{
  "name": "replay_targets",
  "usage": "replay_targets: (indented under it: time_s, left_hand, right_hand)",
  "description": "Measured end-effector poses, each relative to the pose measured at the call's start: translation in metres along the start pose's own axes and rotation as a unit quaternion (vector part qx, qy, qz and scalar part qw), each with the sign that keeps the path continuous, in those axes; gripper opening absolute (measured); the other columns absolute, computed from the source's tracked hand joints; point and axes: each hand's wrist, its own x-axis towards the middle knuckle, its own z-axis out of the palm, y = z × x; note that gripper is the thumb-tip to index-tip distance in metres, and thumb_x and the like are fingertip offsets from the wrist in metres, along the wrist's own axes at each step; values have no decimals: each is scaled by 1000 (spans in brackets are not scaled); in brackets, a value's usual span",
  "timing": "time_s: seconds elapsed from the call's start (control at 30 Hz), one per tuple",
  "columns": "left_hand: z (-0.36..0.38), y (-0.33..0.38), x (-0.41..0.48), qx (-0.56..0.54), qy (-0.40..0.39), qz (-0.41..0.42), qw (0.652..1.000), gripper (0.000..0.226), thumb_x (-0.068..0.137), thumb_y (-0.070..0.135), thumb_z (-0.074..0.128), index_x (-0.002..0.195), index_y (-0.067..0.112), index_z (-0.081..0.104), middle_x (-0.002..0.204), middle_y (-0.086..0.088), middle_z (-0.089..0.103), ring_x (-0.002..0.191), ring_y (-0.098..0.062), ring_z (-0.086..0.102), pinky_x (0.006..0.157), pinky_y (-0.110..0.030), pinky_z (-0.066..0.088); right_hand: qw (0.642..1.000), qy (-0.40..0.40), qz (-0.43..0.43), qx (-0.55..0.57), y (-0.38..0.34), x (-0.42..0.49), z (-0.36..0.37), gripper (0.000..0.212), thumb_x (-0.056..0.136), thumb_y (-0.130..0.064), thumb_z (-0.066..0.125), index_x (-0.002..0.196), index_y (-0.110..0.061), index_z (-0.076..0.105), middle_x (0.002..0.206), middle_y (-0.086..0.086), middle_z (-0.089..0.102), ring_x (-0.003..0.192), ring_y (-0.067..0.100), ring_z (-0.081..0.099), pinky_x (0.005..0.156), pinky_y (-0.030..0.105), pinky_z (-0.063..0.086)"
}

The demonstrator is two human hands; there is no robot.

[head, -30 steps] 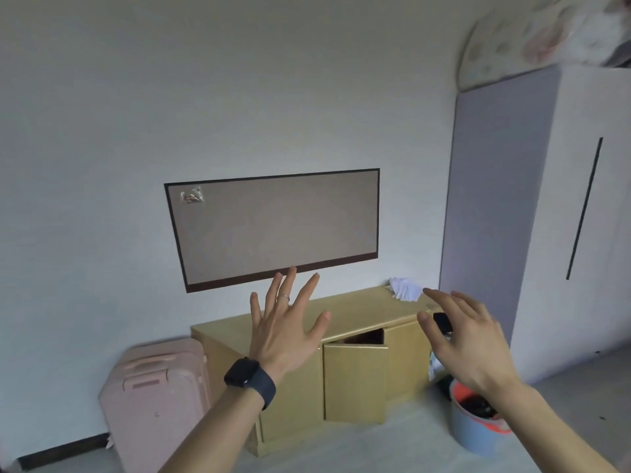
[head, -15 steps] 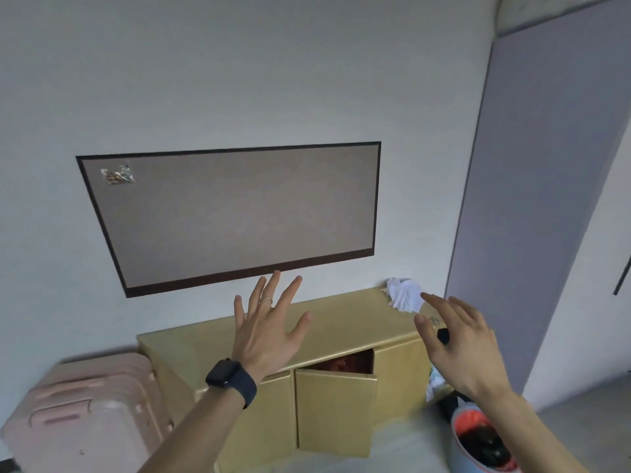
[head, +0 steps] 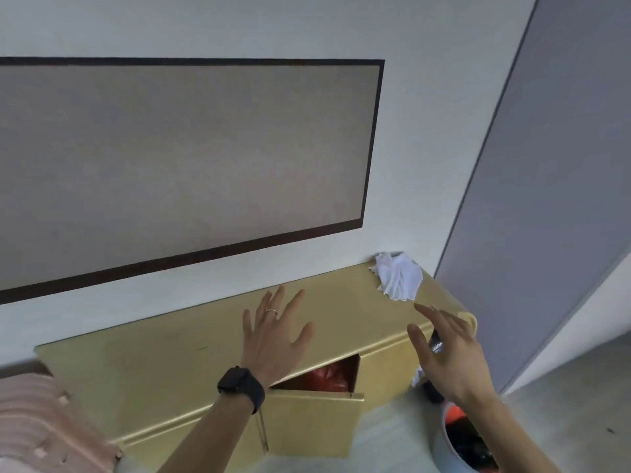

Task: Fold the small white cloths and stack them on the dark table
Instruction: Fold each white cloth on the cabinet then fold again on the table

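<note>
My left grip (head: 273,336) and right grip (head: 444,353) hover spread wide, holding nothing, over the yellow cabinet (head: 170,353), and the crumpled white cloths (head: 397,276) at one o'clock of the right look light and limp, so I'd pinch a loose corner.

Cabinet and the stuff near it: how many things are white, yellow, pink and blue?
White: 1, cloth pile
Yellow: 1, cabinet
Pink: 1, suitcase
Blue: 1, bucket
Total: 4
</note>
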Motion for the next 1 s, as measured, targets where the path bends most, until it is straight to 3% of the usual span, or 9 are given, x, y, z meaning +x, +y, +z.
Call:
replay_targets:
  time_s: [0.2, 0.33, 0.57, 0.77, 0.9, 1.0]
  left_hand:
    - [73, -15, 91, 11, -81, 1, 997, 57, 99, 61, 28, 153, 48, 16, 165, 9, 12, 152, -14, 4, 123, -47, 5]
    - [132, -21, 144, 3, -122, -24, 992, 54, 99, 59, 31, 151, 48, 24, 163, 9, 20, 151, -15, 14, 122, -44, 13]
    - [230, -21, 234, 14, -203, -107, 973, 51, 101, 49, 36, 151, 42, 29, 161, 6, 28, 148, -19, 23, 119, -41, 20]
    - [308, -32, 292, 34, -260, -168, 950, 50, 101, 45, 36, 150, 38, 27, 163, -1, 22, 149, -26, 20, 119, -45, 21]
    - [353, -46, 309, 31, -273, -210, 938, 64, 101, 51, 35, 156, 40, 4, 167, 2, -1, 153, -24, 1, 122, -47, 5]
    - [383, -60, 304, 23, -287, -224, 931, 66, 101, 56, 30, 155, 44, -6, 165, 5, -15, 152, -26, -10, 122, -51, -2]
  right_hand:
    - [995, -66, 68, -21, 60, 75, 68, 42, 91, -44, 61, 132, -31, 60, 129, -4, 63, 129, 23, 47, 103, 45, 44]
    - [986, -126, 103, -45, 116, 127, 129, 42, 90, -36, 66, 130, -26, 62, 128, 3, 64, 127, 28, 48, 104, 47, 43]
    - [947, -266, 174, -46, 196, 246, 223, 42, 95, -41, 55, 135, -27, 54, 131, -2, 61, 127, 24, 47, 101, 41, 43]
    - [922, -249, 294, 33, 254, 349, 294, 45, 94, -40, 58, 132, -17, 52, 120, 1, 66, 109, 22, 61, 92, 37, 49]
    - [908, -216, 359, 22, 287, 387, 340, 44, 91, -49, 57, 124, -19, 53, 113, -5, 67, 96, 19, 62, 86, 39, 51]
    - [907, -194, 374, 5, 300, 392, 363, 31, 92, -48, 55, 111, -23, 60, 99, -8, 69, 88, 18, 62, 78, 35, 50]
